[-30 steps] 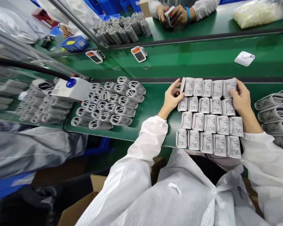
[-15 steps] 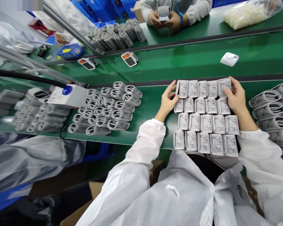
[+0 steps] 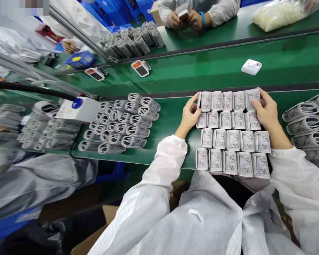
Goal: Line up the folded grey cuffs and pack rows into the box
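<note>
Fingers (image 3: 259, 101) edge 4 rows of likely cuffs (image 3: 233, 140), rolled ones (image 3: 305, 124) beside.

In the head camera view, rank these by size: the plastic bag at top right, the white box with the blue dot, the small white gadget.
Largest to smallest as seen:
1. plastic bag
2. white box with the blue dot
3. small white gadget

The box is nearer the camera, so that gap is unsure.

Matt grey cloth cuffs (image 3: 230, 120), smooth green belt (image 3: 170, 120), white cloth sleeve (image 3: 151, 198)
</note>
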A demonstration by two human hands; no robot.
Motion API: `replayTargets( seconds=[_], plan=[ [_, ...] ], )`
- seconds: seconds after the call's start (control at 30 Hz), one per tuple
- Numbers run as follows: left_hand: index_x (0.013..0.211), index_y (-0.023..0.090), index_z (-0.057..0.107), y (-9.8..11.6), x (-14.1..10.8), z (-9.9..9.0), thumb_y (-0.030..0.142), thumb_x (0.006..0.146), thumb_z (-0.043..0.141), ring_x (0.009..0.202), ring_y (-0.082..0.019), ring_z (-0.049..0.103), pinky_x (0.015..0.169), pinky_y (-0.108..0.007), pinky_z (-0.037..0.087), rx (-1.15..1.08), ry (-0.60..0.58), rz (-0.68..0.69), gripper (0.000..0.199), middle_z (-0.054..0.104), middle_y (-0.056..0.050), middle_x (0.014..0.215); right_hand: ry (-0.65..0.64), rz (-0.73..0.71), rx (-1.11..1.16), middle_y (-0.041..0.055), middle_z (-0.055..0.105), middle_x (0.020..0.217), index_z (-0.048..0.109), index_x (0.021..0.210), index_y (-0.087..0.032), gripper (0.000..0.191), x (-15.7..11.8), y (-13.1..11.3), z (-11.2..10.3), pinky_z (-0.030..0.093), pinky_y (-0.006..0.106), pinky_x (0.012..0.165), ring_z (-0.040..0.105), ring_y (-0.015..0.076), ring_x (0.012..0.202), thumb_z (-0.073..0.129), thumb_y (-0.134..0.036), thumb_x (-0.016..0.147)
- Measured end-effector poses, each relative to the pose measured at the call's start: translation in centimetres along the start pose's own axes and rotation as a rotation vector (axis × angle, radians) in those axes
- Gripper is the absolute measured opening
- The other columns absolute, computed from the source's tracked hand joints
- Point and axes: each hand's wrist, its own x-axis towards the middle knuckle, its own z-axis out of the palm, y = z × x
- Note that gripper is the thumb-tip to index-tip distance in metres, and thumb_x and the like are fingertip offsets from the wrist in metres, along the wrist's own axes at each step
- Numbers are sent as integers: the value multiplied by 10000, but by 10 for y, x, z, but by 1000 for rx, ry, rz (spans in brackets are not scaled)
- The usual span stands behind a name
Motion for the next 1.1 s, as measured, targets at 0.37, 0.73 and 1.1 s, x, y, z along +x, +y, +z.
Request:
replayTargets(
  seconds=[0.37,0.73,1.1],
  plan=[
    [1711,335,594,-1,0,1,888,981,715,1245,-274,810,1085,-405,646,45,15,27,923,700,-144,1661,-30,15,15,136,761,1626,684,1678,-309,916,1,-2,0,729,707,1092,871,468,1211,790,-835,935],
    [1712,327,603,-2,1,0,849,969,763,1254,-279,812,1101,-415,652,10,3,5,922,704,-150,1657,-17,27,37,150,761,1627,703,1656,-291,915,3,2,3,715,713,1111,869,471,1228,816,-814,914],
    [1782,343,511,0,1,0,860,991,732,1383,-312,780,1141,-411,650,43,-35,17,970,642,-154,1730,9,7,35,152,785,1588,714,1642,-279,908,0,-1,4,735,665,1070,879,441,1181,803,-820,919]
  ],
)
